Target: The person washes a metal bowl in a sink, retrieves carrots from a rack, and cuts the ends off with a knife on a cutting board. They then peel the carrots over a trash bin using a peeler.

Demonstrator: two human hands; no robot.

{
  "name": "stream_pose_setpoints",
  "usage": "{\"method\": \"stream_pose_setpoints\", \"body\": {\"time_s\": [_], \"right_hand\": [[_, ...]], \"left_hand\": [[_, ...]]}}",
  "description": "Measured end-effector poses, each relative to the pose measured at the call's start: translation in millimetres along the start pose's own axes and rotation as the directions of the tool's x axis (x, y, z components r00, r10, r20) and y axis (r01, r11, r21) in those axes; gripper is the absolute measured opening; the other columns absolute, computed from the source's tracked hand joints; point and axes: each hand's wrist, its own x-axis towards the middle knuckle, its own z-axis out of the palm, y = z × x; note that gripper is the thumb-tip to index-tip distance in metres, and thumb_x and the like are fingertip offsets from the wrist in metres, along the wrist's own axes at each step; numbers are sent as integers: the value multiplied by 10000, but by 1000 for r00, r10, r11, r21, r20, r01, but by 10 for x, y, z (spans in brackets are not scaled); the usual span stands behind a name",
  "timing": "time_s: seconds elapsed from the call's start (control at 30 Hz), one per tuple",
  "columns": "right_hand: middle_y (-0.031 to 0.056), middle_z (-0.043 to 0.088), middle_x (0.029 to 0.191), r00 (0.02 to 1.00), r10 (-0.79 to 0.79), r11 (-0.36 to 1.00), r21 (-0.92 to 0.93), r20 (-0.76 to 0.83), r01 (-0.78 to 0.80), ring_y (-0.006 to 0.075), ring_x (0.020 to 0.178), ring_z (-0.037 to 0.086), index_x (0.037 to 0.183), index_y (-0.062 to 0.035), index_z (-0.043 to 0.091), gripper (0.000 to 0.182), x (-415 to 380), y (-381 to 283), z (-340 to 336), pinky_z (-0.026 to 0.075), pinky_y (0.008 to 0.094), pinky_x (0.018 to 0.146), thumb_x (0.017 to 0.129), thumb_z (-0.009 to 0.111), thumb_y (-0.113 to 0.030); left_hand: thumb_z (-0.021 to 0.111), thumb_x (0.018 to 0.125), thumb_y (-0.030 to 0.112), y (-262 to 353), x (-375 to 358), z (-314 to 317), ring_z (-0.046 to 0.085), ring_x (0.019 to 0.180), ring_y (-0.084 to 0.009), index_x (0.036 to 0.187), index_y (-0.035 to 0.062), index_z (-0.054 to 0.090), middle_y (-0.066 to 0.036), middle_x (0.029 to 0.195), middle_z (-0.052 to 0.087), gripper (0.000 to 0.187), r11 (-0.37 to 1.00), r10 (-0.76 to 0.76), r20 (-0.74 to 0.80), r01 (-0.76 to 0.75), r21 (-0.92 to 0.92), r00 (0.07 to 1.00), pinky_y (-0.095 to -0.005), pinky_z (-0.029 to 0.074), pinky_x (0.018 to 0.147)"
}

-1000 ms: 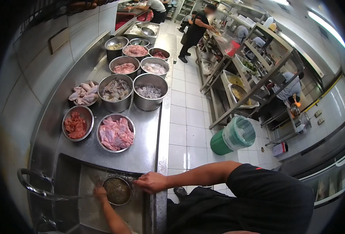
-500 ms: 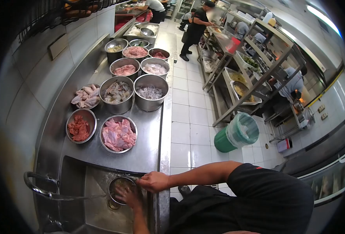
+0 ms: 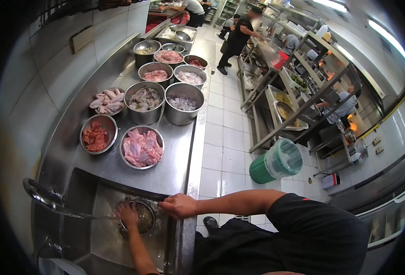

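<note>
In the sink (image 3: 108, 250), a round metal bowl (image 3: 153, 220) holds murky brownish contents. My left hand (image 3: 128, 214) lies over the bowl's far side, fingers spread, where the water stream from the curved faucet (image 3: 40, 195) meets it. Closed in a fist, my right hand (image 3: 179, 206) is at the sink's near edge beside the bowl; what its fingertips grip is hidden. Just beyond the sink stand a bowl of pale pink raw meat (image 3: 142, 146) and a bowl of red meat (image 3: 95, 136).
Along the counter (image 3: 175, 158) sit several metal pots, including one of shrimp (image 3: 144, 99) and one of greyish pieces (image 3: 183, 103), plus a bowl of chicken wings (image 3: 108, 101). A green bin (image 3: 263, 168) stands on the floor. Co-workers, one in black (image 3: 236, 39), work near metal shelving (image 3: 280, 130).
My left hand has moved from inside the bowl to its far side, towards the faucet. My right hand stays closed in nearly the same place. The view has tilted slightly.
</note>
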Motion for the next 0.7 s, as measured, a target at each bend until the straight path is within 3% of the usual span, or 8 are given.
{"method": "stream_pose_setpoints", "body": {"time_s": [0.13,0.3,0.33,0.43,0.47,0.53,0.6,0.7], "right_hand": [[150,603,847,999,21,999,-27,42,-20,339,768,632,1182,26,538,460,-23,25,-3,528,429,637,743,617,-86],[211,650,987,986,141,990,13,88,-143,381,821,648,1199,-11,540,423,-3,-70,-78,530,450,722,782,557,-74],[213,649,987,986,150,988,33,67,-153,384,832,644,1199,-25,541,427,-16,-12,-24,527,455,733,775,556,-64],[206,645,975,982,181,979,80,59,-185,392,883,629,1192,-60,548,450,-33,84,180,512,463,779,744,565,-29],[202,642,999,943,282,955,44,177,-294,392,893,631,1196,-68,556,452,-2,79,163,513,458,787,746,563,-21],[217,625,1062,887,392,912,21,245,-409,396,942,627,1175,-52,583,438,159,-36,93,514,447,838,742,543,1],[219,651,980,947,303,947,81,106,-312,399,914,636,990,-29,660,263,385,56,354,515,442,819,752,550,-19],[242,671,876,984,178,970,164,24,-180,403,873,655,865,-10,699,197,1096,-219,528,530,442,812,695,601,-28]], "left_hand": [[558,912,355,-430,76,67,437,1249,-385,1269,88,541,-193,1323,500,446,930,-220,111,243,-277,969,-521,329,1062],[610,773,98,-565,-92,249,580,883,-404,819,45,672,-195,884,632,94,902,-176,-223,66,-428,959,-488,452,790],[581,777,93,-530,-88,353,601,804,-399,802,31,662,-206,823,635,105,928,-122,-344,-16,-372,931,-476,470,727],[596,773,117,-90,-532,-209,649,803,-355,802,52,692,-190,814,667,119,833,-208,-4,175,-524,978,-437,500,704],[597,746,139,-140,-631,-92,643,773,-375,795,46,686,-203,814,653,138,917,-29,-213,-59,-395,977,-452,496,679],[627,727,136,-31,-992,-242,657,785,-350,745,58,700,-165,820,671,108,855,-88,-208,-33,-518,974,-437,512,709],[680,720,102,-102,-1364,-373,679,836,-304,862,69,732,-157,880,693,155,739,-215,102,230,-633,971,-406,522,767],[744,709,97,-170,-2018,-677,682,831,-243,942,59,731,-135,905,713,236,732,-410,-65,285,-619,910,-357,519,762]]}}
